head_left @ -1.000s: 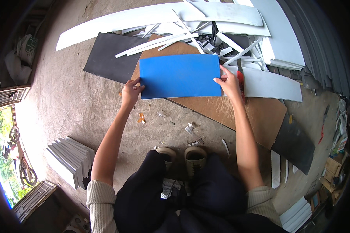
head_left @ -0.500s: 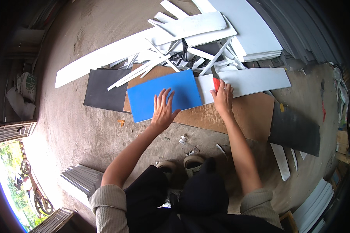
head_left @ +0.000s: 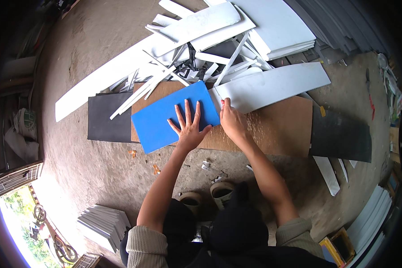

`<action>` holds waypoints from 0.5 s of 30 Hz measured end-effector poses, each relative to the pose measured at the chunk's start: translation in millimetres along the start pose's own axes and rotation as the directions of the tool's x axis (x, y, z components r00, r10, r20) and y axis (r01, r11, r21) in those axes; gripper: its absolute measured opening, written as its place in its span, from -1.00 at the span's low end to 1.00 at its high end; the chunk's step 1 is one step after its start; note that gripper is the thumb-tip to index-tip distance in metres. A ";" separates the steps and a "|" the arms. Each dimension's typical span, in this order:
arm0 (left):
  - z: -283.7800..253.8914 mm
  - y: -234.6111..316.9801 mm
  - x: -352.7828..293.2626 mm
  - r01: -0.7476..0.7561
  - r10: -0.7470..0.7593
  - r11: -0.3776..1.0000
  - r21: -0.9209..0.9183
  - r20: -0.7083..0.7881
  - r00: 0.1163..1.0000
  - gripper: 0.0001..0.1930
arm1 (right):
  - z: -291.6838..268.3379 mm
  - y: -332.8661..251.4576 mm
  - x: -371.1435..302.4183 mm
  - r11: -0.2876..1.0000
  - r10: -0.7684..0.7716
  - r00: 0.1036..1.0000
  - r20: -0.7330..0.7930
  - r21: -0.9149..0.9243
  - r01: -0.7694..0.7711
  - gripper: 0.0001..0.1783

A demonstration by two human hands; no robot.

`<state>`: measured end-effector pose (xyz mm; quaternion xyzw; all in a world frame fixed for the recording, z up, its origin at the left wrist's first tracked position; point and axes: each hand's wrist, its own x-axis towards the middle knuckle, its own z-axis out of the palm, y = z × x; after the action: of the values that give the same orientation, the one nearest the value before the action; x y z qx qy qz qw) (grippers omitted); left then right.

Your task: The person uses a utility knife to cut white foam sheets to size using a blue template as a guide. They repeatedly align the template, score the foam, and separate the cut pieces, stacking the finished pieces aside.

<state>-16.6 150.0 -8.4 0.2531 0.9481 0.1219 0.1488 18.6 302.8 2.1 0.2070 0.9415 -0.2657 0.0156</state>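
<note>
Since the previous frame the blue sheet (head_left: 174, 117) is seen rotated further, its right end tilted up toward frame centre, and the left hand (head_left: 188, 127) has been shifted onto its lower right part. Left hand is laid flat, palm down, fingers (head_left: 186, 110) spread wide; nothing is gripped, the sheet is only pressed down. Right hand (head_left: 231, 121) is placed just beside the sheet's right edge, fingers curled, with a small red item at the fingertips; whether it is actually pinched cannot be told.

Blue sheet is located centre-left of the frame, lying on a brown board (head_left: 272, 129) that extends to the right. A black sheet (head_left: 106, 118) is partly tucked under the board's left end; a second dark sheet (head_left: 341, 134) is seen at right. A long white panel (head_left: 272, 85) is positioned just above the right hand, touching the board. White strips and offcuts (head_left: 196, 49) are piled at upper centre. A stack of grey-white panels (head_left: 103, 223) is found lower left. Two shoes (head_left: 207, 196) are visible at lower centre on the concrete floor (head_left: 76, 169).
</note>
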 end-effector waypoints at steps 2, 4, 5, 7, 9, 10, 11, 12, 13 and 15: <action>0.5 -3.9 2.6 -0.001 0.001 1.000 -0.001 0.031 1.000 -0.12 | 2.3 -5.0 3.6 0.997 -0.075 0.997 0.032 -0.002 0.075 -0.59; 0.2 -6.1 4.0 -0.007 0.007 1.000 -0.017 0.044 0.999 -0.13 | 4.4 -9.1 8.1 0.998 -0.069 0.997 0.024 0.000 0.069 -0.60; 0.1 -7.3 4.3 -0.008 0.009 1.000 -0.025 0.050 0.999 -0.13 | 5.6 -11.2 9.4 0.998 -0.068 0.998 0.021 0.000 0.068 -0.61; 0.0 -7.6 4.9 -0.008 0.010 0.999 -0.035 0.051 0.999 -0.14 | 6.1 -15.3 11.3 0.997 -0.044 0.998 0.055 -0.063 0.047 -0.62; 0.0 -8.3 4.8 -0.007 0.009 0.999 -0.042 0.044 0.999 -0.14 | 7.4 -17.9 11.7 0.992 -0.045 0.997 0.060 -0.112 0.051 -0.65; 0.2 -8.4 4.5 -0.006 0.008 0.999 -0.044 0.037 0.999 -0.13 | 8.7 -18.9 11.4 0.989 -0.058 0.997 0.049 -0.130 0.064 -0.67; 0.5 -8.5 4.2 -0.005 0.006 0.999 -0.046 0.030 1.000 -0.13 | 10.0 -19.9 11.2 0.986 -0.072 0.997 0.039 -0.148 0.077 -0.68; 1.1 -8.3 4.4 0.000 0.002 0.999 -0.049 0.026 1.000 -0.13 | 9.8 -20.7 11.6 0.982 -0.081 0.996 0.036 -0.166 0.086 -0.70; 1.8 -8.1 4.8 0.004 -0.003 0.999 -0.052 0.023 1.000 -0.13 | 9.4 -21.3 12.8 0.978 -0.091 0.995 0.033 -0.184 0.095 -0.71; 2.3 -7.9 4.3 0.008 -0.007 0.998 -0.060 0.020 1.000 -0.13 | 9.5 -24.1 15.7 0.974 -0.094 0.995 0.032 -0.203 0.099 -0.75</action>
<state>-22.9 145.9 -13.9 0.2460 0.9435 0.1475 0.1661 -6.1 285.3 3.6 0.1554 0.9725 -0.1701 0.0345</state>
